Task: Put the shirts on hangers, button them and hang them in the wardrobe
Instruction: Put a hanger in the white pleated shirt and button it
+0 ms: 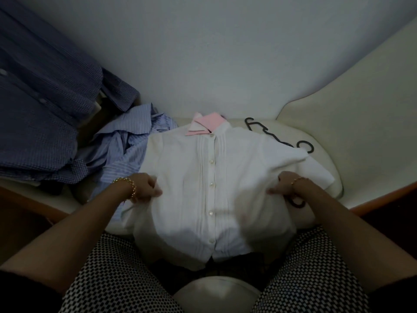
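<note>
Gripping the white shirt, which lies on the cream seat, at both sides with curled fingers, the left hand and right hand should, I think, lift it evenly so the buttoned front does not crease.

I see only part of the black hanger; the white shirt covers the rest. I cannot identify the dark curved piece under the right hand, which is blurred. Striped shirt lies partly under the white one. Checked shirt is cut by the left edge.
</note>
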